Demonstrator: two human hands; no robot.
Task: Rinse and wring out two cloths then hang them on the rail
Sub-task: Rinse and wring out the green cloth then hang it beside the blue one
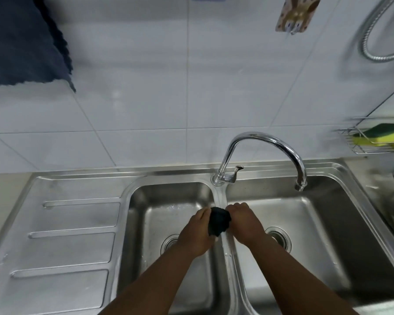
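Note:
A small dark cloth (218, 220) is bunched and twisted between my two hands above the divider of the double steel sink (221, 194). My left hand (197, 233) grips its left end over the left basin. My right hand (243, 221) grips its right end over the right basin. A second, dark blue cloth (25, 39) hangs flat against the tiled wall at the upper left; whatever holds it up is out of frame. The chrome tap (266, 142) arches to the right, its spout over the right basin; no water stream shows.
A ribbed steel draining board (62, 242) lies left of the basins. A wire rack with a yellow-green sponge (382, 135) hangs on the right wall. A metal shower hose (373, 42) loops at the upper right. A patterned hook plate (296, 12) sticks to the tiles.

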